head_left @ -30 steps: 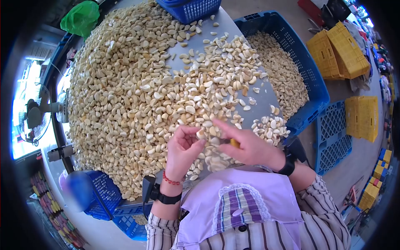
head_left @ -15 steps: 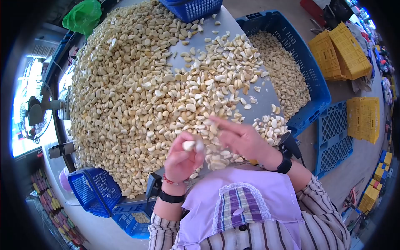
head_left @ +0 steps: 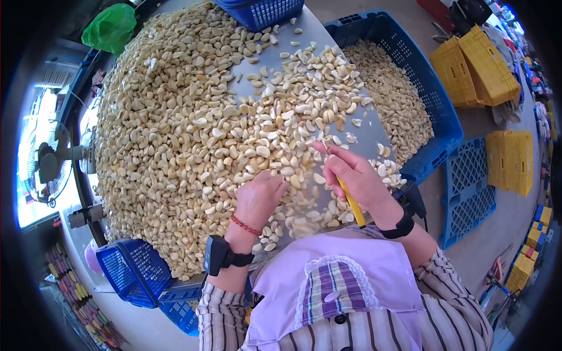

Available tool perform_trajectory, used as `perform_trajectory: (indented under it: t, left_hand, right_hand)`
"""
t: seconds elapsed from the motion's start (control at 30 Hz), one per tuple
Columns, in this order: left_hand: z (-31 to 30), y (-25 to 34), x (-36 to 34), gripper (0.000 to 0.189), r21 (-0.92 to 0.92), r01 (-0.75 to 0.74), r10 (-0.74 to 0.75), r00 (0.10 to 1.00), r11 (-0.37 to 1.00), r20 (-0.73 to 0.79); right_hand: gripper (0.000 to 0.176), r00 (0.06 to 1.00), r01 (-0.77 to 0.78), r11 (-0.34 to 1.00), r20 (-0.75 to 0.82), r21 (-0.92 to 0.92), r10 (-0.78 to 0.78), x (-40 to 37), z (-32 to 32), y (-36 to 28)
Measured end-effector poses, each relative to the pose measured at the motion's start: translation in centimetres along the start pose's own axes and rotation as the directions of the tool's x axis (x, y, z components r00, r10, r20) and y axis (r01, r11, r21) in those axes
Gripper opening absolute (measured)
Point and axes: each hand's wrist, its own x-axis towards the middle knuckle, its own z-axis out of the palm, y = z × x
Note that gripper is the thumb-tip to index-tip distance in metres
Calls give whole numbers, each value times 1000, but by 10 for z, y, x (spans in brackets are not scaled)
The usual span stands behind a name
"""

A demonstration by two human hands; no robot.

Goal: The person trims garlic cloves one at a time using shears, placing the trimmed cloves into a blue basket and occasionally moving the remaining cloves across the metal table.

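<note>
Yellow-handled knife [head_left: 352, 203] clasped in the right hand [head_left: 353, 174]; the left hand [head_left: 259, 198] curls its fingers into the garlic heap [head_left: 175, 128], grip unclear.

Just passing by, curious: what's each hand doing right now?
Left hand: fingers curled on the cloves; grip cannot be told.
Right hand: closed on a yellow-handled tool.

no text, labels or numbers legible

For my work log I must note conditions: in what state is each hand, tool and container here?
cloves: heaped loose.
blue crate: open, partly filled with cloves.
yellow-handled tool: held slanted, handle toward the person.
right hand: shut on yellow-handled tool.
left hand: palm down on cloves, fingers curled, grip unclear.
</note>
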Motion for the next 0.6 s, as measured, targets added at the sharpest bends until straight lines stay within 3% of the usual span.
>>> perform_trajectory:
  t: [0.17, 0.27, 0.33, 0.47, 0.53, 0.57, 0.6]
  left_hand:
    - [10, -5, 5, 18, 39, -28, 27, 999, 999, 35]
    - [3, -14, 3, 25, -81, -101, 106, 993, 992, 59]
    - [-7, -10, 6, 27, -197, 151, -116, 977, 969, 180]
    - [-8, -9, 9, 28, -155, 224, -183, 953, 962, 240]
    - [-4, -19, 3, 26, -351, 239, -152, 954, 905, 257]
    - [3, -25, 1, 26, -350, 240, -153, 954, 905, 258]
    - [10, -30, 0, 27, -510, 335, -220, 937, 792, 273]
  right_hand:
    - [35, 1000, 1, 1000, 11, 7, -1, -2, -3, 4]
    - [41, 1000, 0, 999, 10, -36, 0, -4, -4, 6]
    - [37, 1000, -5, 999, 5, -40, 5, -5, 0, 2]
    - [45, 1000, -28, 996, -4, -90, 28, -5, 1, 7]
    - [47, 999, -34, 992, 11, -125, 35, -7, 3, 4]
    - [47, 999, -34, 992, 12, -124, 36, -6, 4, 4]
    - [47, 999, -31, 990, 13, -135, 33, -6, 6, 5]
